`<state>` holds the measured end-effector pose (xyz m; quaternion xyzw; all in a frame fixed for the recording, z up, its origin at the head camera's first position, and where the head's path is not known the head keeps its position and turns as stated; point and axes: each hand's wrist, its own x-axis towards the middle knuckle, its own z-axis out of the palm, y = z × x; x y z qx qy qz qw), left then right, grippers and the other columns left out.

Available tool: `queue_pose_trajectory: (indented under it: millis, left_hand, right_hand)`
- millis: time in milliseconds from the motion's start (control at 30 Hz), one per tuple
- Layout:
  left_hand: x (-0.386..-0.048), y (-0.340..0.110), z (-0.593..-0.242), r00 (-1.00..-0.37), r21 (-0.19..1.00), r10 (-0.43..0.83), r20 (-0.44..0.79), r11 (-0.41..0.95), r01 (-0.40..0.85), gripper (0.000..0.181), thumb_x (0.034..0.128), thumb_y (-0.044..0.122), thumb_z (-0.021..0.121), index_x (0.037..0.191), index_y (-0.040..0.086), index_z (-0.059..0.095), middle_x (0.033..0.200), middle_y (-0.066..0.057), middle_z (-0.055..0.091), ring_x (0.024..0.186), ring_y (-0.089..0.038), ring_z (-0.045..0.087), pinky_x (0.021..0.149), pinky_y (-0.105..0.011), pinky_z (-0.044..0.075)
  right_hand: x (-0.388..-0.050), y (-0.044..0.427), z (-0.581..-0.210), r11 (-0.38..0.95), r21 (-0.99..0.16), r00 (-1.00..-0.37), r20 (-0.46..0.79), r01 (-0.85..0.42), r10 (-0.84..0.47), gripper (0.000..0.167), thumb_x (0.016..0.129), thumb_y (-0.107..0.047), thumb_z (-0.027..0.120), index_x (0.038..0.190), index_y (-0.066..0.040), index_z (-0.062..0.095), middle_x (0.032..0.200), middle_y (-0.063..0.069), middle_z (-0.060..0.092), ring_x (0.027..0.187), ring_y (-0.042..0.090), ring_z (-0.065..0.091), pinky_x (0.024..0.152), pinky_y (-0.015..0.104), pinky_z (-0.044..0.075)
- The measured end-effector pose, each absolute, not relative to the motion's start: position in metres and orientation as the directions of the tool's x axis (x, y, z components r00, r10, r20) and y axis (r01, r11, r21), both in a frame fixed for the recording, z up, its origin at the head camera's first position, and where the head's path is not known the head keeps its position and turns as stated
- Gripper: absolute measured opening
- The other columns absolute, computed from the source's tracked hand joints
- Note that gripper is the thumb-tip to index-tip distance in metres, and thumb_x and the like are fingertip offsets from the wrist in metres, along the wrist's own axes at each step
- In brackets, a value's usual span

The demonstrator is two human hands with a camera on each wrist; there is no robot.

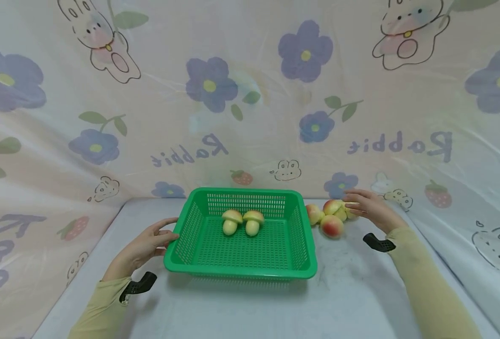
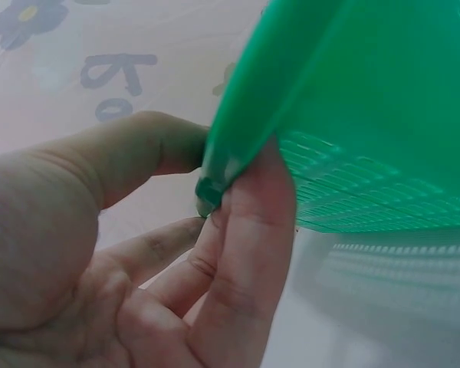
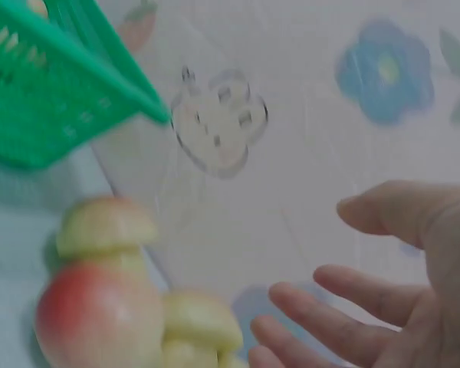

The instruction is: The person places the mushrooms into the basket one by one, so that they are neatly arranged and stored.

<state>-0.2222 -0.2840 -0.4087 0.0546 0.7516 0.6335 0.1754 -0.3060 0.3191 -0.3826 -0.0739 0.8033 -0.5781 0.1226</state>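
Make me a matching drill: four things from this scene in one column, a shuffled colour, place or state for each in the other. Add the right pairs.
1. Basket
2. Two side-by-side mushrooms
3. Left grip
4. Right grip

A. Open, holding nothing
B. Pinching the basket's rim
C. Plain green all over
D. Inside the basket

Pairs: 1-C, 2-D, 3-B, 4-A

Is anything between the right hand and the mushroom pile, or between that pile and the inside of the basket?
Nothing visible separates the right hand from the mushroom pile. Then only the basket's right wall stands in the way; nothing covers its open top.
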Motion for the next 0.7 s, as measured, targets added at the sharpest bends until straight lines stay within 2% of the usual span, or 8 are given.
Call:
queue_pose_trajectory:
  millis: [167,233,400,700]
  left_hand:
    - [-0.223,-0.284,-0.408,-0.931,0.972,0.309,-0.195,0.189,-0.141,0.074,0.096,0.02,0.061,0.153,0.008,0.016,0.102,-0.012,0.065,0.083,-0.021,0.065,0.073,-0.037,0.055]
    - [-0.223,-0.284,-0.408,-0.932,0.971,0.304,-0.199,0.189,-0.146,0.073,0.0958,0.02,0.061,0.153,0.009,0.017,0.102,-0.012,0.065,0.083,-0.021,0.065,0.073,-0.037,0.055]
    - [-0.224,-0.283,-0.409,-0.93,0.973,0.315,-0.19,0.185,-0.136,0.073,0.0958,0.021,0.061,0.153,0.009,0.016,0.103,-0.012,0.065,0.084,-0.022,0.065,0.074,-0.038,0.055]
    - [-0.224,-0.285,-0.41,-0.926,0.976,0.334,-0.177,0.183,-0.12,0.073,0.0968,0.02,0.059,0.153,0.007,0.014,0.101,-0.012,0.065,0.082,-0.02,0.065,0.074,-0.039,0.055]
  right_hand:
    - [-0.306,0.341,-0.395,0.361,-0.93,-0.974,-0.137,0.063,-0.183,0.066,0.102,-0.037,0.046,0.143,0.01,0.026,0.137,0.029,0.036,0.119,0.031,0.048,0.098,0.035,0.043]
    - [-0.306,0.346,-0.4,0.346,-0.935,-0.974,-0.142,0.074,-0.174,0.064,0.102,-0.035,0.046,0.141,0.012,0.027,0.135,0.029,0.037,0.119,0.031,0.048,0.096,0.033,0.045]
    - [-0.304,0.356,-0.411,0.342,-0.932,-0.973,-0.178,0.12,-0.144,0.064,0.103,-0.034,0.044,0.141,0.014,0.027,0.139,0.031,0.033,0.124,0.038,0.042,0.095,0.033,0.045]
    - [-0.306,0.368,-0.437,0.292,-0.923,-0.956,-0.282,0.249,-0.078,0.072,0.103,-0.039,0.036,0.146,0.014,0.013,0.146,0.036,0.021,0.128,0.038,0.038,0.102,0.039,0.04]
